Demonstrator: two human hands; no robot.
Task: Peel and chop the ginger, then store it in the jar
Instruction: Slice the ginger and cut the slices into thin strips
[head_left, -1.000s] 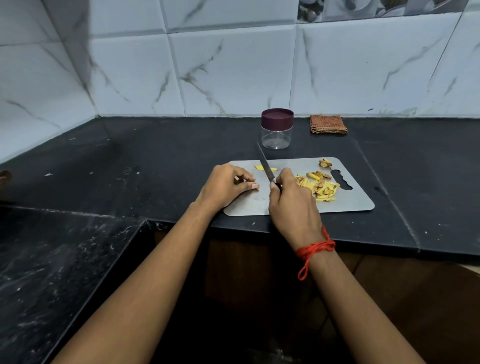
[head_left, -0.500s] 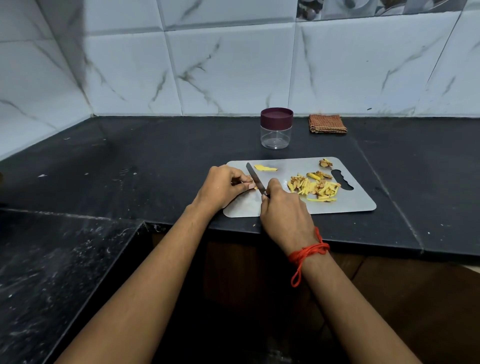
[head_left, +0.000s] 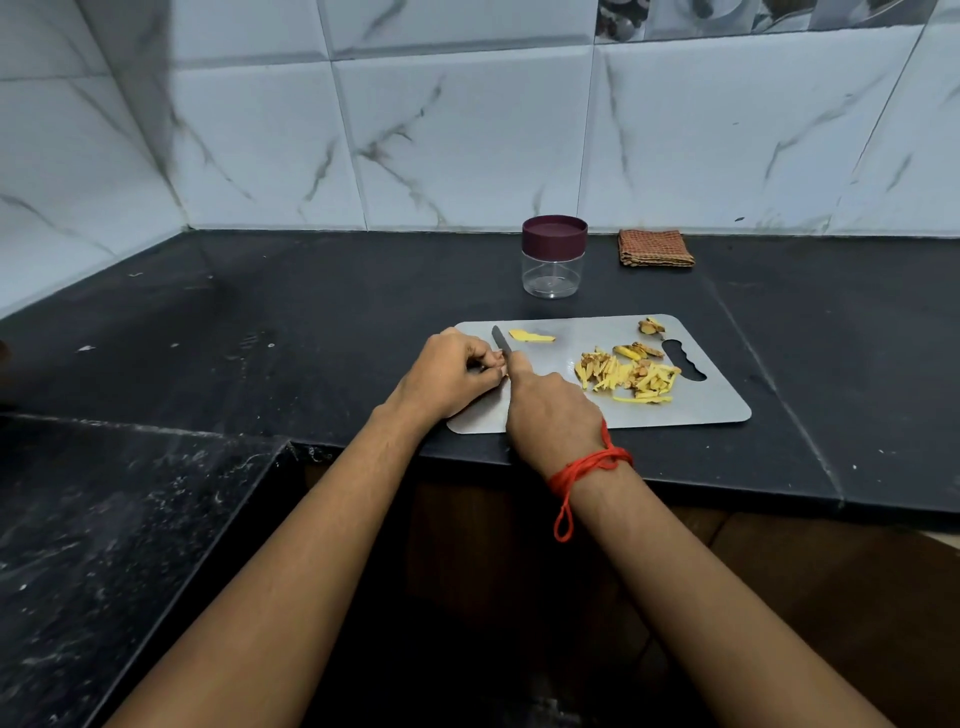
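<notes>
1. The black stone countertop (head_left: 311, 312) carries everything, and the work sits at its near edge.
2. The left hand (head_left: 449, 371) rests on the left end of the pale grey rectangular plastic cutting board (head_left: 701, 405). Its fingers are curled tight with the tips tucked down. Whether a ginger piece is pinned under them I cannot tell, as the knuckles hide it.
3. The small dark-bladed knife (head_left: 501, 344) now stands right against those fingertips, its tip pointing away from the person. A second ago the blade was further right, over the flat yellow ginger slice (head_left: 531, 336), which now lies clear on its right. I read this as the blade being reset for another cut beside the left hand.
4. The right hand (head_left: 553, 415), with a red thread (head_left: 592, 465) at the wrist, is wrapped round the knife handle and has come left with it.
5. The clear round jar with a maroon lid (head_left: 554, 257) stands behind the board, capped and holding nothing.
6. The heap of yellow ginger strips (head_left: 631, 376) lies on the board's right half, unchanged, with brownish peel scraps (head_left: 651, 327) near the far corner.
7. A folded brown checked cloth (head_left: 655, 248) sits by the wall.
8. Chopping looks nearly done; filling the jar has not begun.
</notes>
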